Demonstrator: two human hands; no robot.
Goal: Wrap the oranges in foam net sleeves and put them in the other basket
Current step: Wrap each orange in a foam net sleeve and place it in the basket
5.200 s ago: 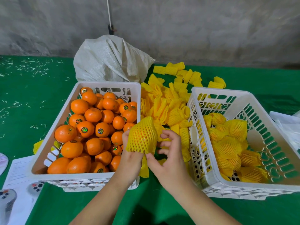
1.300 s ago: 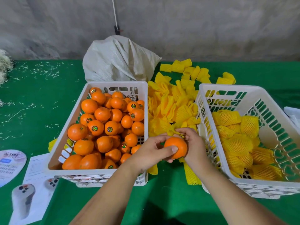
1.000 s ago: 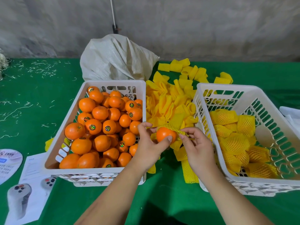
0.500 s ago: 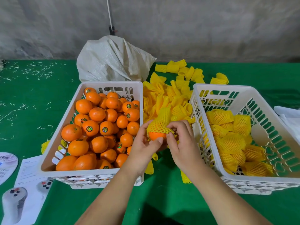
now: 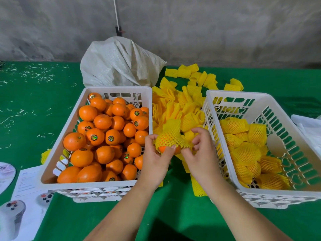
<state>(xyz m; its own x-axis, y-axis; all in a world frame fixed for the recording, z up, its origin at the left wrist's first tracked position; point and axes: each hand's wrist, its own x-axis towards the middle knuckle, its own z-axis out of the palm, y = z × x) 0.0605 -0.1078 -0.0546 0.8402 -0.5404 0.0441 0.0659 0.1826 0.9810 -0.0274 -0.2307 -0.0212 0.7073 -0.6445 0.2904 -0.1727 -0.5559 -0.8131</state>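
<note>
Two hands pull a yellow foam net sleeve over one orange, between the two white baskets.

The left hand (image 5: 154,160) grips the orange (image 5: 163,149) from below, with the fingers curled around it. The right hand (image 5: 199,153) pinches the lower edge of the foam net sleeve (image 5: 171,136), which covers most of the fruit; only the bottom part shows. The left basket (image 5: 97,186) is full of bare oranges (image 5: 102,133). The right basket (image 5: 225,162) holds wrapped oranges (image 5: 246,153). A pile of empty sleeves (image 5: 182,105) lies on the green cloth (image 5: 34,105) between the baskets, and a white sack (image 5: 119,63) stands behind.
</note>
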